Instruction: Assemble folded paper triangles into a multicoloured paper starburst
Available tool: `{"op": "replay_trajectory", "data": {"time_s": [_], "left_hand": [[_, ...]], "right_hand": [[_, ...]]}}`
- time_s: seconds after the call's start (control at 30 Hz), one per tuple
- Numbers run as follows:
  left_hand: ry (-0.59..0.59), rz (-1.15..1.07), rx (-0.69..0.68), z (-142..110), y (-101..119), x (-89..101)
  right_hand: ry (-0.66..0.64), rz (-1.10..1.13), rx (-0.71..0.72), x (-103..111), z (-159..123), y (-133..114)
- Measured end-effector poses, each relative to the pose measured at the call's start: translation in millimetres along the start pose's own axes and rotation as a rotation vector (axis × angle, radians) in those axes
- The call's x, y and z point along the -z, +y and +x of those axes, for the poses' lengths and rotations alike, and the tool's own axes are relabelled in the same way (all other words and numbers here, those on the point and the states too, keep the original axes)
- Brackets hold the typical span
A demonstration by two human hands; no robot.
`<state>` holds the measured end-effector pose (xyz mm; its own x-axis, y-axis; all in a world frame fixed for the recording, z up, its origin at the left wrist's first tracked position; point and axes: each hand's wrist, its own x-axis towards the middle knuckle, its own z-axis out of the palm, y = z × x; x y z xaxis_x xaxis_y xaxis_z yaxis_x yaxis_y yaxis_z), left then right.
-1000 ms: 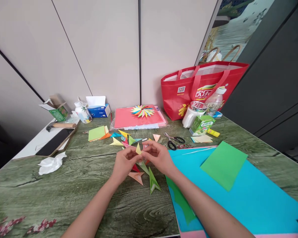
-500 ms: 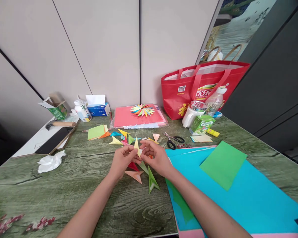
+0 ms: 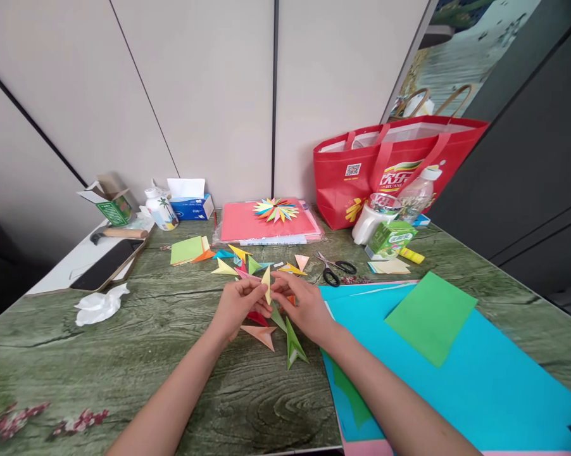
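Note:
A narrow pale yellow folded paper piece (image 3: pixel 267 285) stands upright between my hands above the table. My left hand (image 3: pixel 238 305) pinches it between thumb and fingers from the left. My right hand (image 3: pixel 305 305) has its curled fingertips at the piece's right edge; their exact contact is partly hidden. Around and below lie several folded paper pieces: a peach one (image 3: pixel 261 335), a bright green one (image 3: pixel 295 347), a red one (image 3: pixel 257 318) partly covered by my left hand, and a yellow one (image 3: pixel 225 266) farther back.
Black-handled scissors (image 3: pixel 335 269) lie right of the pieces. Blue sheets (image 3: pixel 456 392) carry a green square (image 3: pixel 432 320). Behind are a multicoloured paper ring (image 3: pixel 275 209) on a red pack (image 3: pixel 238 223), a red bag (image 3: pixel 335 190), a mug (image 3: pixel 367 223) and crumpled tissue (image 3: pixel 101 304).
The yellow piece has turned slightly in my fingers, and the pale flap by my right fingertips no longer shows. The whole view has shifted a little.

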<state>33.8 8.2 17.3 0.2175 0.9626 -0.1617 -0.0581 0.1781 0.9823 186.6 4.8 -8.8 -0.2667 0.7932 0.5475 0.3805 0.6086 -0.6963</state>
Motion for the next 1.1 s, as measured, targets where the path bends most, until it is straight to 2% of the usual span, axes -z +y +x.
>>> {"op": "replay_trajectory", "data": {"time_s": [0.37,0.63,0.97,1.1], "left_hand": [[-0.004,0.012,0.074,2.5,-4.3,2.1],[-0.045,0.011,0.097,2.7,-3.2,4.0],[-0.033,0.047,0.060,2.2,-5.5,4.7],[-0.053,0.051,0.053,1.7,-5.4,4.4]], "right_hand": [[-0.077,-0.176,0.019,-0.9,-3.3,-4.0],[-0.004,-0.040,-0.023,-0.5,-0.9,-1.5],[-0.011,0.186,-0.209,0.1,2.6,-1.7],[-0.021,0.341,-0.314,-1.0,4.4,1.7]]}}
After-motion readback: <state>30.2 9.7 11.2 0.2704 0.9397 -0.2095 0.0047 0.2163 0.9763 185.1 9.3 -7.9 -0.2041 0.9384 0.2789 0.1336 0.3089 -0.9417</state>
